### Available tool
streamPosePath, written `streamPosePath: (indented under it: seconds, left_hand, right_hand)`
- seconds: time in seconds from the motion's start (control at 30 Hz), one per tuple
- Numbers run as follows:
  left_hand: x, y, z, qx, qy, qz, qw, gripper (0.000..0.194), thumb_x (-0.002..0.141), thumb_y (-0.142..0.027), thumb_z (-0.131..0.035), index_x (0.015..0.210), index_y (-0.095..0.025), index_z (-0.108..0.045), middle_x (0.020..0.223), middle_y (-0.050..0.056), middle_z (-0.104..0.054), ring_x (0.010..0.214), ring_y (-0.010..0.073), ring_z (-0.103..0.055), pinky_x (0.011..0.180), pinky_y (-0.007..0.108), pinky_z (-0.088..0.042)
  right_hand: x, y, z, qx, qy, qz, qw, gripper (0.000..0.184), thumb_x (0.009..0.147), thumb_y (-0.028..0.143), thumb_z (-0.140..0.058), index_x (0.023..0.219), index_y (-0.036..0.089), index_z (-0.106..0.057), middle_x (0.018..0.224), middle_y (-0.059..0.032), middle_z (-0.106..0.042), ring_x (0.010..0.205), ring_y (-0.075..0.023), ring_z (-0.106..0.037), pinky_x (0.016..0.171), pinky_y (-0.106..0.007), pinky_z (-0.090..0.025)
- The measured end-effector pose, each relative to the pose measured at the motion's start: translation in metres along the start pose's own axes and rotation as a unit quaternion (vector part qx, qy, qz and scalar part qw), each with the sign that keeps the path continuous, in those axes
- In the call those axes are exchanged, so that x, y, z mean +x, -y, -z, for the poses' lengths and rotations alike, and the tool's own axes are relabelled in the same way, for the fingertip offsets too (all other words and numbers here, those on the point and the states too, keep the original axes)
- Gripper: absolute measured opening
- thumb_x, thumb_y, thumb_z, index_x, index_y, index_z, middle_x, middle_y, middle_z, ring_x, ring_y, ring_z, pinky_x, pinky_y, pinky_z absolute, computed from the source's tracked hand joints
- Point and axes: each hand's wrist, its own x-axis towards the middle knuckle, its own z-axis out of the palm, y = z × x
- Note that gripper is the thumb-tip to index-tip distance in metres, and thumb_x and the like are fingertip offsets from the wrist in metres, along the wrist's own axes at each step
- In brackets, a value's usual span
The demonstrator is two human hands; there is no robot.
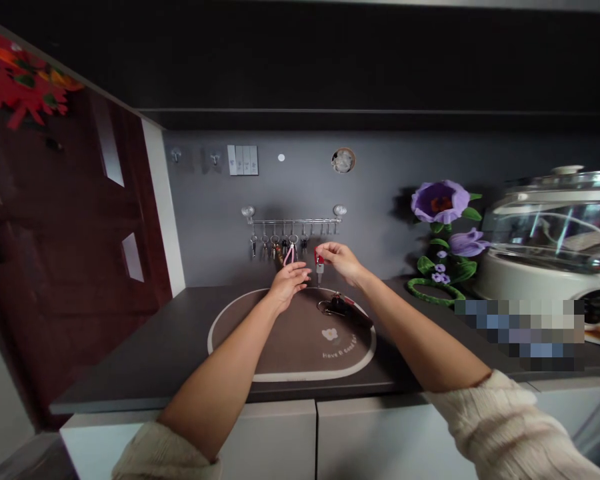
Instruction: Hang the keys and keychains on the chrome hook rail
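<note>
My right hand (343, 261) pinches the red top of a key (320, 267), which hangs down just below the hook rack (294, 221) on the wall. Fingers stretched out and slightly apart, my left hand (290, 285) is to the left of that key. Just above it a pink strap (289, 255) hangs from the rack; whether the hand touches it I cannot tell. Several bunches of keys (265, 248) hang along the rack's left and middle hooks. A dark key case with a metal ring (347, 309) lies on the brown mat (280, 347) below my right hand.
The mat lies on a dark counter (180, 347) under a low overhead cabinet (300, 67). To the right stand purple plush flowers (441, 202) and a white appliance with a clear cover (530, 280). A dark red door (70, 233) is at left.
</note>
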Motion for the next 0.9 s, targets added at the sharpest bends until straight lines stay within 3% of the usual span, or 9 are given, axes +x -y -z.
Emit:
streamPosePath:
  seconds: [0.23,0.43,0.73,0.9]
  left_hand:
    - [0.004,0.008,0.002,0.013,-0.047,0.023,0.999,0.024,0.063,-0.015,-0.062,0.086,-0.014,-0.055,0.086,0.008,-0.061,0.063,0.0078,-0.054,0.054,0.019,-0.041]
    - [0.005,0.011,0.001,0.019,-0.054,0.03,0.998,0.022,0.062,-0.016,-0.062,0.083,-0.014,-0.055,0.081,0.007,-0.061,0.06,0.0073,-0.053,0.052,0.019,-0.04]
    - [0.008,0.01,0.002,0.005,-0.075,0.029,0.997,0.019,0.063,-0.015,-0.06,0.082,-0.014,-0.055,0.076,0.005,-0.06,0.057,0.0067,-0.052,0.05,0.018,-0.039]
    - [0.008,0.01,0.002,0.004,-0.075,0.032,0.997,0.02,0.062,-0.018,-0.062,0.081,-0.014,-0.055,0.076,0.005,-0.06,0.057,0.0066,-0.052,0.05,0.018,-0.039]
  right_hand:
    - [0.04,0.0,0.012,-0.168,-0.03,0.076,0.982,0.013,0.067,0.028,-0.05,0.068,0.016,-0.051,0.058,0.0019,-0.051,0.054,-0.0088,-0.044,0.058,-0.023,-0.036]
    - [0.066,-0.001,0.014,-0.334,-0.081,0.126,0.93,0.012,0.069,0.023,-0.045,0.07,0.017,-0.056,0.068,-0.0003,-0.057,0.063,-0.0113,-0.048,0.063,-0.023,-0.034]
    - [0.082,-0.004,0.007,-0.456,-0.162,0.09,0.87,0.019,0.071,0.02,-0.041,0.067,0.02,-0.059,0.072,-0.0011,-0.062,0.076,-0.0169,-0.047,0.069,-0.03,-0.025]
    - [0.079,-0.005,0.003,-0.483,-0.172,0.08,0.855,0.021,0.073,0.021,-0.041,0.068,0.021,-0.061,0.073,-0.0034,-0.061,0.085,-0.0213,-0.041,0.072,-0.034,-0.022]
